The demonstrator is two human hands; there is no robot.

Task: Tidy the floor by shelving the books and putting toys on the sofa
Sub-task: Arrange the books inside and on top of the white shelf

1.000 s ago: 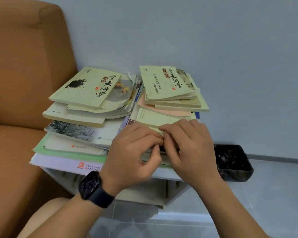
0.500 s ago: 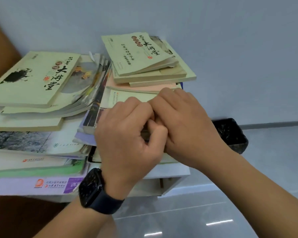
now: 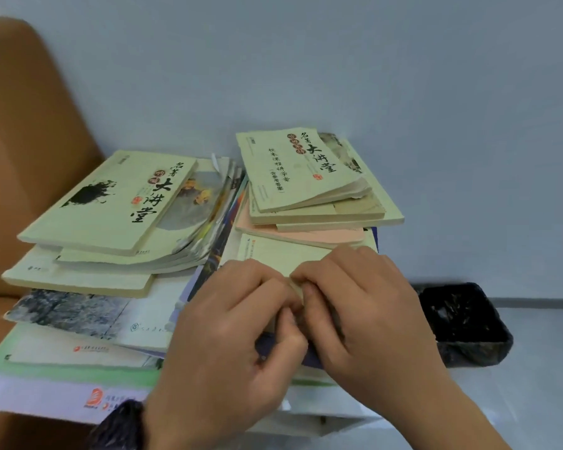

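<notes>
I am at home, in a living room. A brown sofa (image 3: pixel 30 157) stands by a plain wall (image 3: pixel 403 76). Next to it, piles of books (image 3: pixel 111 206) lie on a low white shelf (image 3: pixel 322 420). A small black bin (image 3: pixel 465 323) sits on the shiny floor (image 3: pixel 533 401).

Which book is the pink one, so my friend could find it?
Start at the orange sofa and look right to the two book piles. In the right pile, under three pale green books, lies the pink book. It is the only pink cover there.

Head view, close above book stacks (image 3: pixel 182 254) (angled down, forward).
</notes>
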